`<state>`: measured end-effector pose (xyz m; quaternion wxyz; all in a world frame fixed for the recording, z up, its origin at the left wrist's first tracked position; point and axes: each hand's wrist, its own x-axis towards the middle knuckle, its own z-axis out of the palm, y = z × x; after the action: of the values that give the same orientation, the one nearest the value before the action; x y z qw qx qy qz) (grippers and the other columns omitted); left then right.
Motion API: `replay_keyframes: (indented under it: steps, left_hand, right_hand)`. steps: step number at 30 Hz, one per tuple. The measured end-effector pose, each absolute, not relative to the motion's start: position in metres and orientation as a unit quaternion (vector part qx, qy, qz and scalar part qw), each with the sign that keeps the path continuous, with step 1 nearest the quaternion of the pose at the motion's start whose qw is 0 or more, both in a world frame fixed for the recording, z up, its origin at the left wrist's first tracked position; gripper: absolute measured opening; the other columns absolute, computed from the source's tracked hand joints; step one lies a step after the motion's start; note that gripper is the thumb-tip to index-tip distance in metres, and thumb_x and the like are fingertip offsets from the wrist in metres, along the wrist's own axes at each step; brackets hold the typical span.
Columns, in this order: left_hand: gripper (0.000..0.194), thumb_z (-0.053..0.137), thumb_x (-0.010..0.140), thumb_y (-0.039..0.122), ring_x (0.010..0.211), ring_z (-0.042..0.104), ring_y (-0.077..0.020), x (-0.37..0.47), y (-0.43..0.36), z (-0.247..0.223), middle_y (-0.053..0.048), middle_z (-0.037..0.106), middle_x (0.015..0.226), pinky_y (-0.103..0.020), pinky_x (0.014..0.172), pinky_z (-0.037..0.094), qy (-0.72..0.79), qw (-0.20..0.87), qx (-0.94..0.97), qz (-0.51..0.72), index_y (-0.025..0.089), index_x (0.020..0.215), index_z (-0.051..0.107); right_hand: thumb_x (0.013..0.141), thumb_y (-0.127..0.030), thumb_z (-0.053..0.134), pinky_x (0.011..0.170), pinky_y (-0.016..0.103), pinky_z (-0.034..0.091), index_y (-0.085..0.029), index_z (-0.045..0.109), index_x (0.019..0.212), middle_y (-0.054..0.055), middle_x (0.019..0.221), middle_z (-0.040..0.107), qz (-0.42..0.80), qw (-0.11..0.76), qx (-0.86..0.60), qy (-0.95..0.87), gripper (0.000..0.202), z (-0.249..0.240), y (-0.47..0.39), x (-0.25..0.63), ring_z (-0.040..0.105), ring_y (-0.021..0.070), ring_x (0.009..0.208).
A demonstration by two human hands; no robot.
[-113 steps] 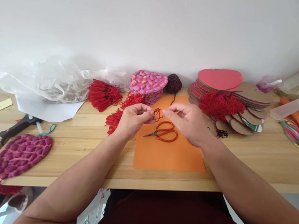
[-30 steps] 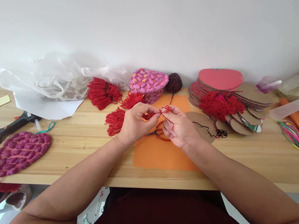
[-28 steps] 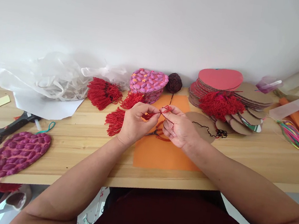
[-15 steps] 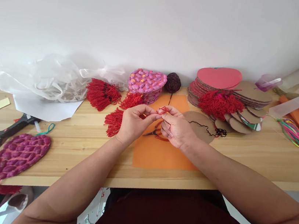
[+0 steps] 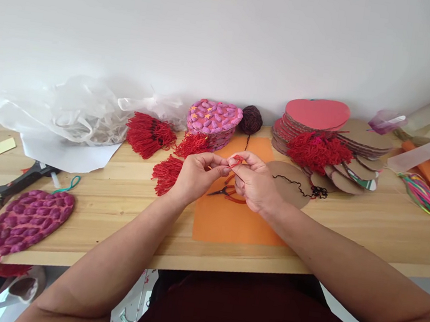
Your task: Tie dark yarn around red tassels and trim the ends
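Fingertip to fingertip, my left hand and my right hand meet above an orange sheet. Both pinch a small loop of red yarn, which shows over the right fingers; much of it is hidden between the fingertips. Pliers with orange handles lie on the sheet beneath my hands, partly covered by the right one. Red yarn tassels lie just left of my left hand. A round cardboard piece and a black cord lie behind my right wrist.
At the back stand a dark yarn ball, heart pieces with pink and purple lumps and stacked red hearts. Plastic bags and a glue gun are at the left, with a purple heart. Coloured cords lie right.
Both hands stay together on the red yarn. The yarn loop looks smaller and lower against the right fingers. The whole view has shifted slightly.
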<state>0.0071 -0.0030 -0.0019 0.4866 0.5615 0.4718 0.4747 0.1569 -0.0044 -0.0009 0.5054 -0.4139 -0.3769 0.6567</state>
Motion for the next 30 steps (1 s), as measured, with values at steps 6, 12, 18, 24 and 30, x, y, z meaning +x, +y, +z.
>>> replay_keyframes:
  steps: [6, 12, 18, 24, 30]
  left_hand:
    - [0.023, 0.083, 0.067, 0.031, 0.062, 0.062, -0.0119, 0.010, -0.004, -0.001, -0.002, 0.070, 0.068, -0.024, 0.061, 0.045, 0.463, 0.524, 0.527, 0.483, 0.016, 0.079, 0.071]
    - [0.032, 0.084, 0.064, 0.040, 0.056, 0.055, -0.0094, 0.010, -0.001, -0.003, 0.000, 0.066, 0.065, -0.024, 0.057, 0.041, 0.455, 0.575, 0.447, 0.512, 0.016, 0.075, 0.066]
    - [0.031, 0.083, 0.064, 0.041, 0.057, 0.054, -0.0092, 0.006, 0.001, -0.001, 0.000, 0.064, 0.064, -0.023, 0.056, 0.040, 0.463, 0.563, 0.423, 0.538, 0.018, 0.073, 0.065]
    - [0.028, 0.082, 0.067, 0.039, 0.062, 0.059, -0.0115, 0.007, 0.001, -0.005, -0.001, 0.067, 0.067, -0.024, 0.060, 0.043, 0.483, 0.499, 0.463, 0.551, 0.017, 0.076, 0.067]
    - [0.030, 0.084, 0.065, 0.039, 0.057, 0.053, -0.0085, 0.004, 0.003, -0.005, 0.000, 0.064, 0.065, -0.022, 0.056, 0.040, 0.449, 0.582, 0.431, 0.524, 0.017, 0.074, 0.065]
  right_hand:
    - [0.067, -0.049, 0.083, 0.031, 0.016, 0.017, -0.024, 0.054, 0.083, -0.013, 0.048, 0.041, 0.677, 0.502, -0.395, -0.365, 0.042, 0.004, -0.002, 0.160, 0.027, 0.0040, 0.034]
    - [0.070, -0.062, 0.079, 0.033, 0.017, 0.018, -0.022, 0.052, 0.077, -0.011, 0.049, 0.037, 0.650, 0.509, -0.398, -0.400, 0.050, 0.005, 0.003, 0.166, 0.029, 0.0041, 0.038]
    - [0.070, -0.052, 0.083, 0.035, 0.020, 0.021, -0.021, 0.054, 0.070, -0.009, 0.051, 0.043, 0.576, 0.509, -0.409, -0.492, 0.043, 0.004, 0.001, 0.167, 0.032, 0.0044, 0.040]
    - [0.073, -0.041, 0.081, 0.037, 0.020, 0.018, -0.020, 0.065, 0.080, -0.010, 0.049, 0.040, 0.620, 0.443, -0.430, -0.484, 0.027, 0.008, -0.002, 0.165, 0.025, 0.0042, 0.040]
    - [0.082, -0.038, 0.073, 0.043, 0.022, 0.019, -0.020, 0.071, 0.084, -0.009, 0.050, 0.037, 0.499, 0.437, -0.441, -0.605, 0.018, 0.008, 0.002, 0.174, 0.026, 0.0064, 0.045]
